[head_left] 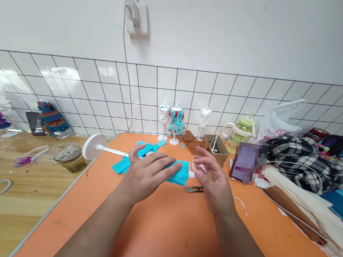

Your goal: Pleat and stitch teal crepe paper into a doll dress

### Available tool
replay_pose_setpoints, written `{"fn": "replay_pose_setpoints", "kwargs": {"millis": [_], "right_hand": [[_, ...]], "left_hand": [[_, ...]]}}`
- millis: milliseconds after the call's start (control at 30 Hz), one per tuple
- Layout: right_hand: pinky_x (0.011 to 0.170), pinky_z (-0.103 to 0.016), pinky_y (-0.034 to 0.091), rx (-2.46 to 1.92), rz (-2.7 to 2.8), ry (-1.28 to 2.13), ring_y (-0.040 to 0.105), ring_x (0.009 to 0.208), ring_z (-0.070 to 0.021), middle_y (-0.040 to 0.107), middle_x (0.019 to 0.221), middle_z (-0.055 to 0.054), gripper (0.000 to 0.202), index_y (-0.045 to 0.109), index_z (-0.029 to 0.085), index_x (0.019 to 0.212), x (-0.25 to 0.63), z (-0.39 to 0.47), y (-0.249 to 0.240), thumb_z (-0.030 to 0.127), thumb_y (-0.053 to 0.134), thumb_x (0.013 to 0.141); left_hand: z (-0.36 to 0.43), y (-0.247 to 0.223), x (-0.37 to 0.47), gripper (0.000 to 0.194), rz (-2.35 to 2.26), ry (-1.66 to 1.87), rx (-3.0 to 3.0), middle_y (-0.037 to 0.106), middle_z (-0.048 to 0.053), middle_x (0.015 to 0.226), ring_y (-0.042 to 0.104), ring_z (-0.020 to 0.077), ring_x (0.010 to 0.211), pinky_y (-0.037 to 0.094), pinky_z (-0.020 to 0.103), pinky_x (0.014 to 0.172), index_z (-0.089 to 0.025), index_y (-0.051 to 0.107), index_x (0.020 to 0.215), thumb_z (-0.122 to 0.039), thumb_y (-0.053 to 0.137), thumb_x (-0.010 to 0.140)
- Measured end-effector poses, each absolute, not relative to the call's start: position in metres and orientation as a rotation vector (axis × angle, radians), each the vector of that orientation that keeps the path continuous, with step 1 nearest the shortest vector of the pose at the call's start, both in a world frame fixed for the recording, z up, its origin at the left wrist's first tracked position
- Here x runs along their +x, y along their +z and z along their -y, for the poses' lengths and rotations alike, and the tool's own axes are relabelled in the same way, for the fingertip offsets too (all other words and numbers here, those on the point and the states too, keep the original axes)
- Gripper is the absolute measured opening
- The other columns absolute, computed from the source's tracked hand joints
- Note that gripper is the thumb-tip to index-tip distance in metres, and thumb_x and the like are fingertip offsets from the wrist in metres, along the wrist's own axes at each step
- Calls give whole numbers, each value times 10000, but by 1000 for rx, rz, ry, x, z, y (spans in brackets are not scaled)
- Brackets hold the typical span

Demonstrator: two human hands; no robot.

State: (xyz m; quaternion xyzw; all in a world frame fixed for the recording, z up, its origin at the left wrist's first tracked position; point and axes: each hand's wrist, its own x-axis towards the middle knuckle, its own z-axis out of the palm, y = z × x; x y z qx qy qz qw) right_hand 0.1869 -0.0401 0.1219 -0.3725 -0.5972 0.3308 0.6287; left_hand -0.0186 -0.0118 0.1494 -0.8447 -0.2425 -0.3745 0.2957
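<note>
A small white mannequin stand [113, 151] lies on its side over the table, its round base to the left and its neck to the right. Bright blue fabric [181, 176] wraps its body. My left hand [149, 174] closes over the wrapped body from above, partly covering it. By the neck end, my right hand [213, 181] has its fingers apart; I see nothing held in it. Thread snips [193, 189] rest on the table beside that hand, partly hidden. More blue fabric strips [121, 166] lie behind and left of my left hand.
Several small mannequins, one in a blue-and-red outfit [176, 123], stand by the wall. A cardboard box [216, 149], a green-lidded bottle [244, 130] and a phone [245, 162] are to the right, near a plaid cloth [307, 158]. A cup [71, 157] stands left.
</note>
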Motion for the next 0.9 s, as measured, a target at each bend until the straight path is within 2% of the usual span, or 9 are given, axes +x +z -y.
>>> {"fn": "replay_pose_setpoints", "kwargs": {"millis": [233, 500, 700, 900], "right_hand": [[997, -461, 408, -994, 1482, 470, 469, 1195, -257, 461, 1349, -33, 116, 725, 282, 863, 187, 42, 125, 337, 677, 773], [996, -455, 414, -983, 1523, 390, 486, 1176, -259, 483, 1330, -37, 118, 740, 284, 853, 186, 47, 129, 332, 699, 754], [929, -432, 462, -1017, 1504, 445, 522, 1127, -252, 489, 1324, -42, 82, 721, 257, 788, 186, 46, 129, 325, 701, 747], [907, -407, 465, -1100, 1458, 617, 534, 1116, -229, 556, 1231, -70, 160, 643, 233, 917, 198, 24, 106, 347, 568, 834]], "left_hand": [[12, 149, -17, 285, 600, -1049, -2226, 726, -50, 943, 653, 132, 906, 101, 436, 1107, -304, 628, 1049, -110, 554, 854], [14, 151, -17, 267, 635, -1029, -2269, 732, -39, 948, 653, 130, 908, 149, 410, 1095, -272, 610, 1053, -111, 558, 848], [13, 150, -16, 162, 598, -1026, -2294, 720, -66, 958, 636, 124, 926, 165, 402, 1077, -267, 608, 879, -115, 571, 838], [0, 131, -20, 245, 802, -740, -2516, 699, -8, 988, 605, 169, 967, 276, 395, 985, -247, 582, 979, -68, 495, 836]]}}
